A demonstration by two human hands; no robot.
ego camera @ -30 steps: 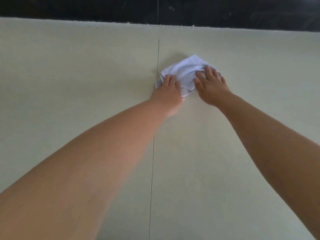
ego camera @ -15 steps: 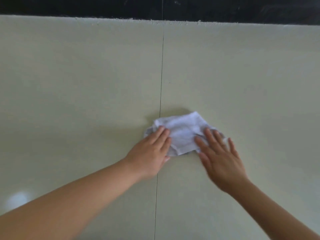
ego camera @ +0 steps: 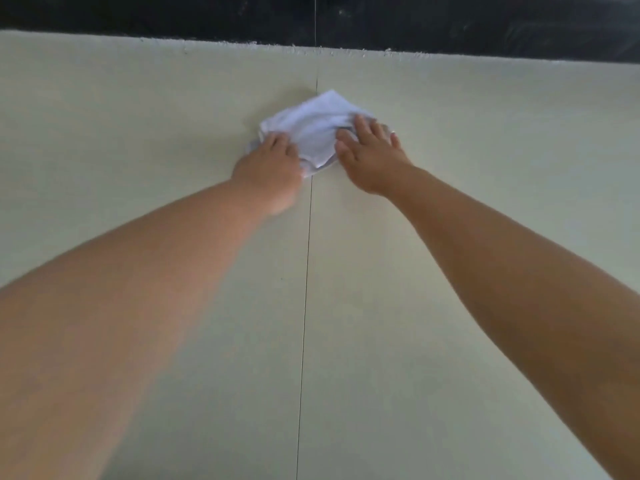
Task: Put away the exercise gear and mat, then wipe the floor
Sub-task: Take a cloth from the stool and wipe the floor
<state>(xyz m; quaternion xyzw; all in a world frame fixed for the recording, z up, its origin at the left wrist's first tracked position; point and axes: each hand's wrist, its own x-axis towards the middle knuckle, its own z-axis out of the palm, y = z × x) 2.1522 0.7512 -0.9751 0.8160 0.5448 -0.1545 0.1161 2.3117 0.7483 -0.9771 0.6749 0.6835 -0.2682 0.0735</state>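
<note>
While both hands press flat, left hand (ego camera: 268,168), right hand (ego camera: 372,157), cloth (ego camera: 313,128) beneath.

An indoor room, likely a home: pale floor tiles (ego camera: 450,341) are meeting a dark skirting band (ego camera: 450,22).

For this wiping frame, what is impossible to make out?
- Head view: the near edges of the white cloth lie under the left hand and right hand.
- The floor beneath the cloth is covered.
- The gear and mat are out of frame.
- The black strip shows no detail.
</note>
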